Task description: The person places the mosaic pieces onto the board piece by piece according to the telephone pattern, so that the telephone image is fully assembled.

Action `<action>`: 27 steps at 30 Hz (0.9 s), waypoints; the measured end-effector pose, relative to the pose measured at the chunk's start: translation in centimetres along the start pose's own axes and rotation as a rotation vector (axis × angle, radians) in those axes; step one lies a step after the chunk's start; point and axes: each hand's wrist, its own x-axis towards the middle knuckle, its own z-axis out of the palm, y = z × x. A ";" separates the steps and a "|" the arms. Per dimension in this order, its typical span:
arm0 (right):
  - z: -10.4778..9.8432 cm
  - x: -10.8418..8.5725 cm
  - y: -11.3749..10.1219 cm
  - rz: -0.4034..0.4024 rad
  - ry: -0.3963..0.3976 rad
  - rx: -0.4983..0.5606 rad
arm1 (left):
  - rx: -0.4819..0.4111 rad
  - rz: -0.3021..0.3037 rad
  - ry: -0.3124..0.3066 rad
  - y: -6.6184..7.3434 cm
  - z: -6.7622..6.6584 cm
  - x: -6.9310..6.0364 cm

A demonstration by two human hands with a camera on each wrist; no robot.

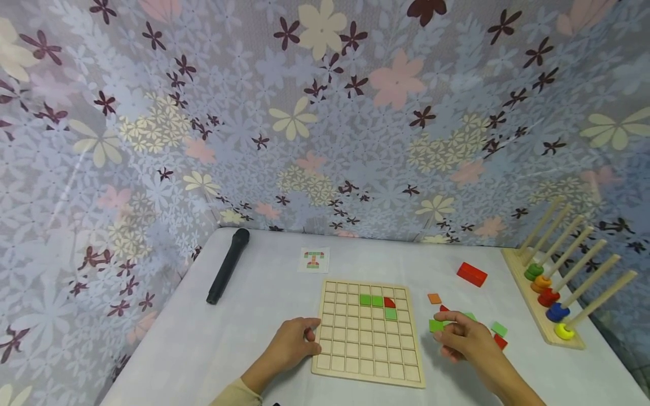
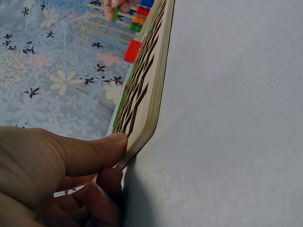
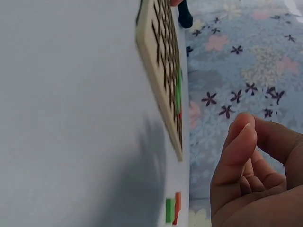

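Observation:
A wooden grid board (image 1: 352, 335) lies on the table, bearing several green tiles and a red quarter piece (image 1: 389, 303) in its upper right part. My left hand (image 1: 291, 344) grips the board's left edge; in the left wrist view its thumb (image 2: 97, 153) rests against the rim and the other fingers are curled below. Right of the board, my right hand (image 1: 469, 344) pinches a green tile (image 1: 435, 326) between thumb and index finger; green also shows at its fingertips in the left wrist view. The right wrist view shows the pinching fingers (image 3: 246, 130), hiding the tile.
Loose green and red tiles and an orange tile (image 1: 434, 298) lie around the right hand. Beyond are a red block (image 1: 472, 274) and a peg stand (image 1: 540, 299) with coloured rings. A pattern card (image 1: 313, 260) is behind the board, a black microphone (image 1: 228, 268) at left.

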 end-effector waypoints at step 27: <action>5.6 5.7 -4.5 -0.218 -0.143 0.077 | 0.014 0.007 0.010 0.1 0.0 0.0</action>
